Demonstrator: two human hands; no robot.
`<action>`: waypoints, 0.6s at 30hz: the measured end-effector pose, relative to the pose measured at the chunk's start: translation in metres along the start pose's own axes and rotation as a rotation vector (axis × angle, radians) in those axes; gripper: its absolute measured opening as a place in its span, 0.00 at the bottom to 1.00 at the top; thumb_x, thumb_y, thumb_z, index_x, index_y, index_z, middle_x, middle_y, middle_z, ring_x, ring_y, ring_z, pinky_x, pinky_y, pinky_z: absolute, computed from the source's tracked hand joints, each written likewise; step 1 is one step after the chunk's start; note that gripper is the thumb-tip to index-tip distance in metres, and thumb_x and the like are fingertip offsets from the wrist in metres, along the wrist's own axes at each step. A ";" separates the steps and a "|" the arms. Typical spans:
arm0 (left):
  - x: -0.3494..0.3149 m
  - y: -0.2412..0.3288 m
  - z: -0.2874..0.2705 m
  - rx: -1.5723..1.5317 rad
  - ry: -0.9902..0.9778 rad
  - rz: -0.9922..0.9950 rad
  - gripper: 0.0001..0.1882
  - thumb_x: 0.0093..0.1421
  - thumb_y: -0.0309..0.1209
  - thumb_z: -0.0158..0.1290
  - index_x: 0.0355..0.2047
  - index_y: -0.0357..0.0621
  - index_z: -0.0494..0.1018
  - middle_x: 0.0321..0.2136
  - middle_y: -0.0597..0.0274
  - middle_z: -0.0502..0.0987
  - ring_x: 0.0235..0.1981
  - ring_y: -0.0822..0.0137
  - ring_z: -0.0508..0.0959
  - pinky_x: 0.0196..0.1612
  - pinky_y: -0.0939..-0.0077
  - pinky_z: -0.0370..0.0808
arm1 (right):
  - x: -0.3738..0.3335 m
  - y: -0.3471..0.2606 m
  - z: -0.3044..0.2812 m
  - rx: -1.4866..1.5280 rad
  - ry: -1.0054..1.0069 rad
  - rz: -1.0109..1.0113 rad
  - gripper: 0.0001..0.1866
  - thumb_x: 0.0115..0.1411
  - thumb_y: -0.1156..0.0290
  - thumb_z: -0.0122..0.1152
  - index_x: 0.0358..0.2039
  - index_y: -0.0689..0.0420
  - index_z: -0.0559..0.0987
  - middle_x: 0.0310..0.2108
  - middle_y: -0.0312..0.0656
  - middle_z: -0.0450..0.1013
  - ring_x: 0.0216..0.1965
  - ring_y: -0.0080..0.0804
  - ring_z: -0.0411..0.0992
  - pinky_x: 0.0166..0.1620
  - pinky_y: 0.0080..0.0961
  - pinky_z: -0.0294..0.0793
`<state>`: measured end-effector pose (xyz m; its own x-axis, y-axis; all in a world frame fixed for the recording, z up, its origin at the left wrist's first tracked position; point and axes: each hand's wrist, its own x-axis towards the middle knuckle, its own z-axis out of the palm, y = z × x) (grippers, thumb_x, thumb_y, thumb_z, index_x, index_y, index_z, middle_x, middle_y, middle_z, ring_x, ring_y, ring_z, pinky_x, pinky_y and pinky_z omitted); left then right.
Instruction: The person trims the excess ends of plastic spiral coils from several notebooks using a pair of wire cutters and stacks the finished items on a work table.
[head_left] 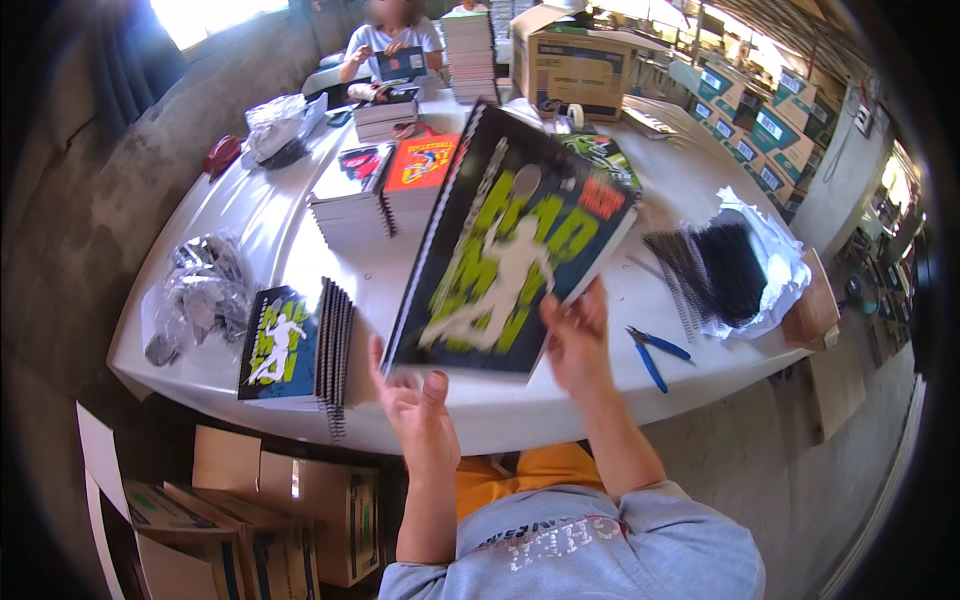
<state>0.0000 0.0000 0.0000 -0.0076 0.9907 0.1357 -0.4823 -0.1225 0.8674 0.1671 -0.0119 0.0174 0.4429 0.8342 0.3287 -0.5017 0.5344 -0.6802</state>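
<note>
right grip (578, 335) holds a spiral notebook (495, 255) (tilted, dark-covered).

The notebook (505, 250) in my right hand (580, 345) is slightly blurred, and its back is hidden from me, as are some of that hand's fingertips behind it. Whether my left hand (420, 410) touches its lower corner, I can't tell. Beyond my right hand, the held cover hides part of a green-and-black book (605, 160). Left of my left hand, the contents of a crumpled plastic bag (205, 285) are unclear. Below that hand, the lower edge cuts off cartons (350, 520).
</note>
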 end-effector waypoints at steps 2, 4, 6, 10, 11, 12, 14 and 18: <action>0.001 -0.001 0.006 -0.193 0.001 -0.063 0.26 0.52 0.31 0.61 0.49 0.40 0.64 0.47 0.65 0.68 0.47 0.73 0.68 0.49 0.73 0.67 | -0.024 0.011 0.008 0.062 0.027 0.018 0.35 0.52 0.84 0.59 0.59 0.54 0.57 0.55 0.40 0.62 0.56 0.30 0.62 0.56 0.27 0.64; -0.007 -0.010 0.006 0.002 0.053 -0.064 0.25 0.51 0.27 0.61 0.48 0.40 0.65 0.43 0.64 0.71 0.44 0.72 0.70 0.47 0.77 0.67 | -0.034 -0.010 -0.011 0.009 -0.001 0.083 0.34 0.49 0.85 0.62 0.55 0.55 0.60 0.53 0.40 0.65 0.54 0.28 0.64 0.54 0.26 0.65; 0.001 0.001 0.001 0.098 -0.031 -0.043 0.23 0.50 0.25 0.62 0.45 0.39 0.66 0.39 0.63 0.72 0.41 0.72 0.71 0.46 0.77 0.67 | -0.027 -0.028 -0.052 -0.018 -0.062 0.023 0.33 0.49 0.85 0.63 0.54 0.55 0.61 0.50 0.40 0.68 0.51 0.27 0.66 0.53 0.26 0.66; 0.029 0.000 -0.014 0.189 -0.352 0.086 0.12 0.48 0.22 0.63 0.32 0.37 0.72 0.29 0.64 0.74 0.31 0.74 0.72 0.37 0.82 0.69 | -0.023 -0.056 -0.085 -0.477 -0.238 -0.004 0.29 0.50 0.82 0.64 0.51 0.57 0.62 0.39 0.37 0.74 0.43 0.26 0.72 0.47 0.23 0.70; 0.035 -0.005 -0.017 0.238 -0.417 0.096 0.09 0.48 0.21 0.62 0.29 0.36 0.74 0.25 0.66 0.75 0.27 0.77 0.72 0.32 0.85 0.69 | -0.025 -0.054 -0.087 -0.656 -0.310 -0.006 0.29 0.50 0.82 0.64 0.51 0.58 0.62 0.38 0.37 0.74 0.42 0.25 0.71 0.44 0.21 0.72; 0.044 -0.017 -0.026 0.306 -0.519 0.113 0.09 0.48 0.20 0.62 0.30 0.35 0.75 0.25 0.64 0.77 0.27 0.75 0.74 0.31 0.83 0.71 | -0.026 -0.045 -0.102 -0.843 -0.396 0.009 0.28 0.52 0.83 0.60 0.52 0.58 0.61 0.42 0.37 0.71 0.45 0.23 0.69 0.43 0.21 0.72; 0.043 -0.054 -0.030 0.341 -0.509 0.026 0.14 0.45 0.19 0.63 0.33 0.34 0.74 0.28 0.62 0.77 0.29 0.73 0.75 0.33 0.81 0.73 | -0.031 -0.016 -0.118 -0.904 -0.325 0.191 0.29 0.52 0.84 0.57 0.54 0.58 0.60 0.43 0.38 0.69 0.45 0.23 0.68 0.43 0.21 0.72; 0.019 -0.084 -0.034 0.393 -0.365 -0.056 0.17 0.40 0.18 0.66 0.32 0.34 0.75 0.30 0.62 0.79 0.30 0.74 0.76 0.35 0.78 0.75 | -0.044 0.026 -0.142 -0.839 -0.252 0.235 0.38 0.53 0.84 0.53 0.62 0.54 0.49 0.47 0.38 0.65 0.41 0.24 0.68 0.41 0.20 0.74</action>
<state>0.0108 0.0311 -0.0869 0.3478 0.9199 0.1813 -0.1090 -0.1524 0.9823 0.2404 -0.0540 -0.1073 0.1722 0.9671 0.1872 0.1911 0.1537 -0.9695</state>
